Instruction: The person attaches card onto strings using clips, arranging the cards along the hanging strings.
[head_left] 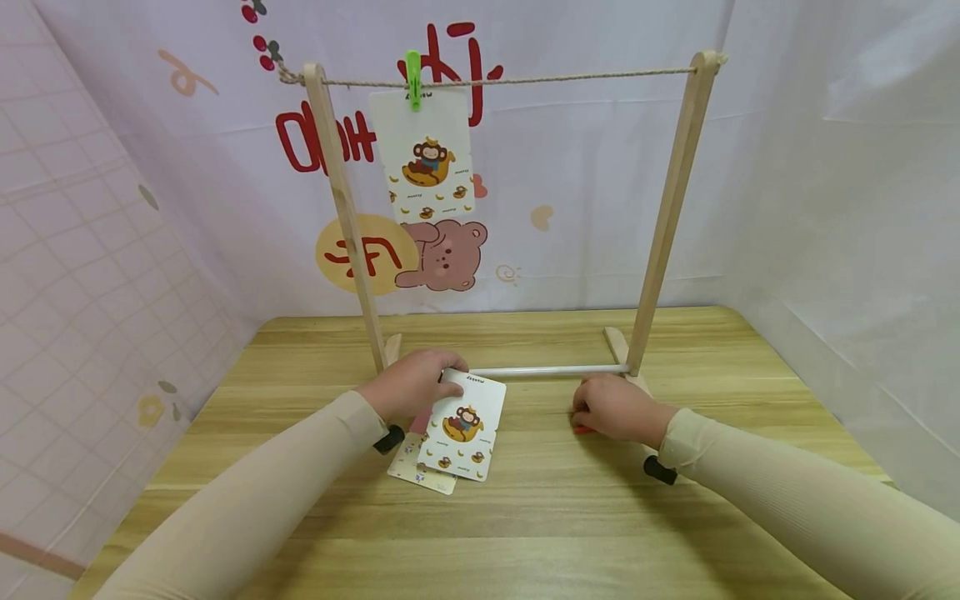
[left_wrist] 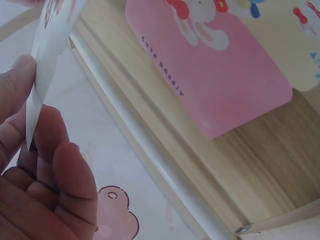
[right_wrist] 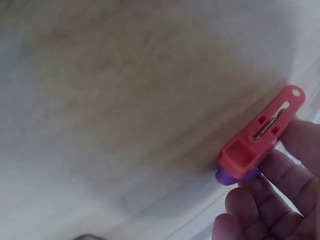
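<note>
My left hand (head_left: 412,385) pinches the upper left corner of a white monkey card (head_left: 467,427), thumb on the front and fingers behind. Under that card, on the table, lie a pink rabbit card (left_wrist: 235,95) and a cream card (head_left: 422,468) with small prints. My right hand (head_left: 617,407) is low at the right of the table, fingers curled about a red clothespin (right_wrist: 262,131). A purple clothespin (right_wrist: 229,176) peeks out beneath the red one, mostly hidden by it and the fingertips.
A wooden frame with two posts (head_left: 667,225) carries a twine line (head_left: 555,80). From its left part hangs another monkey card (head_left: 408,183) by a green clothespin (head_left: 414,82). A white rod (head_left: 540,371) joins the posts low down, over the wooden table (head_left: 525,533).
</note>
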